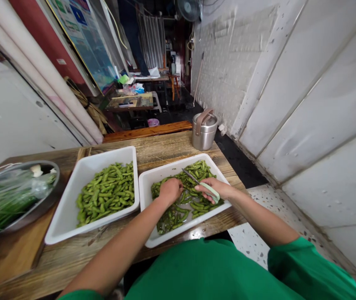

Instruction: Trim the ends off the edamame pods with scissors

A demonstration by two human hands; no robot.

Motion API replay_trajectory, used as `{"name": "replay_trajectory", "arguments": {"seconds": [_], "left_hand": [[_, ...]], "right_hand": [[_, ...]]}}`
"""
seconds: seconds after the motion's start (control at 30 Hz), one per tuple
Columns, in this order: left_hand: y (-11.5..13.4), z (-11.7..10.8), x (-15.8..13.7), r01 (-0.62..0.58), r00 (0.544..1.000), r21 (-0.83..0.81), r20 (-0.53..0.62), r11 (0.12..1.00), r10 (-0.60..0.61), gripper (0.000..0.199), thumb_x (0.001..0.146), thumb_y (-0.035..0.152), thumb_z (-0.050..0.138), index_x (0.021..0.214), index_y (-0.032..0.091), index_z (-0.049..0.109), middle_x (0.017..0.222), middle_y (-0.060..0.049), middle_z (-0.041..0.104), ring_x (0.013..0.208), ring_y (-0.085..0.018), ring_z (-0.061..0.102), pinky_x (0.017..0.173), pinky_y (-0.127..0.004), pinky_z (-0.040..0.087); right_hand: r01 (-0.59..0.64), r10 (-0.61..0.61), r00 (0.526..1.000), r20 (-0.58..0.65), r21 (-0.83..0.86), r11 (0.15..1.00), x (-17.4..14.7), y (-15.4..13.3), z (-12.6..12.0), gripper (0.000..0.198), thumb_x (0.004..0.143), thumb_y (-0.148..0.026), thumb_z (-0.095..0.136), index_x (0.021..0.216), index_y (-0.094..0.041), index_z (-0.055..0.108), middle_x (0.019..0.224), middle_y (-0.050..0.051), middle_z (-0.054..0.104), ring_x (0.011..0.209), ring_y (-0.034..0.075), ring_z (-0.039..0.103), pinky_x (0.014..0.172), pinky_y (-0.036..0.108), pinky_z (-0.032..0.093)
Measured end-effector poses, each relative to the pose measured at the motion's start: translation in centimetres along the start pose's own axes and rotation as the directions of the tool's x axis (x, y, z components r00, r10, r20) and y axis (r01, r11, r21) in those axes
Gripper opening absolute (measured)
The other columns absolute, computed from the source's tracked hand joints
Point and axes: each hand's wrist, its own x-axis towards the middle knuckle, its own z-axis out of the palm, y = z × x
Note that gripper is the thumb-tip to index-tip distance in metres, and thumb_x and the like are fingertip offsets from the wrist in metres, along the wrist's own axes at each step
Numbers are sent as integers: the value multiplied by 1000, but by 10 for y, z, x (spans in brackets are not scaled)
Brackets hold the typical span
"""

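Note:
My right hand (pixel 214 189) grips a pair of scissors (pixel 209 190) with pale green handles, its metal blades pointing to the upper left over the right white tray (pixel 153 241). Green soybean pods (pixel 201 170) lie in that tray with some water showing between them. My left hand (pixel 170 191) is down among these pods, left of the scissor tips, with its fingers curled together. What its fingertips pinch is hidden. Beside it, the left white tray (pixel 68 221) bears a large heap of green soybean pods (pixel 107 191).
A steel pot (pixel 205 131) with a brown handle stands at the table's far right corner. On the left, a metal bowl (pixel 37 214) contains bagged green vegetables (pixel 9 204) and sits over a wooden board (pixel 12 258). A bench (pixel 153 130) runs behind the table.

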Motion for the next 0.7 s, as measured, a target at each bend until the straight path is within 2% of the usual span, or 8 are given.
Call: {"name": "replay_trajectory", "arguments": {"seconds": [0.17, 0.3, 0.47, 0.6, 0.7], "left_hand": [[4, 12, 1, -72, 996, 78, 56, 994, 67, 5, 54, 14, 66, 56, 18, 64, 67, -10, 62, 74, -23, 56, 69, -28, 36], [9, 4, 0, -29, 999, 40, 22, 999, 29, 4, 56, 17, 66, 59, 18, 64, 70, -8, 63, 72, -21, 56, 67, -26, 37], [2, -17, -2, 158, 987, -220, 25, 963, -157, 18, 60, 28, 62, 73, 16, 67, 72, -3, 66, 66, -16, 56, 64, -24, 39], [-2, -21, -2, 202, 973, -429, -15, 880, -230, 25, 60, 28, 62, 80, 14, 68, 75, -4, 66, 68, -15, 56, 65, -24, 40], [1, -20, -1, 236, 959, -526, -7, 817, -282, 26, 58, 28, 65, 80, 15, 69, 63, -2, 64, 59, -14, 54, 56, -22, 38]], "right_hand": [[-5, 5, 1000, 0, -27, 1000, 4, 6, -1, 38, 69, -49, 59, 63, -15, 43, 45, -7, 47, 29, 4, 42, 25, 14, 35], [8, -8, 1000, -8, -35, 999, 4, 7, -2, 39, 69, -50, 58, 64, -15, 43, 47, -6, 46, 31, 4, 41, 26, 15, 36], [30, -29, 999, 16, -62, 998, 2, 2, 1, 41, 71, -54, 54, 66, -15, 41, 48, -7, 44, 32, 3, 40, 28, 14, 34], [31, -28, 999, 22, -123, 992, 5, 2, 2, 42, 72, -56, 51, 66, -15, 41, 48, -6, 43, 33, 3, 39, 28, 13, 30], [43, -44, 999, 1, -144, 989, 5, 4, 1, 42, 71, -56, 53, 67, -15, 42, 50, -6, 44, 33, 2, 37, 28, 13, 30]]}}
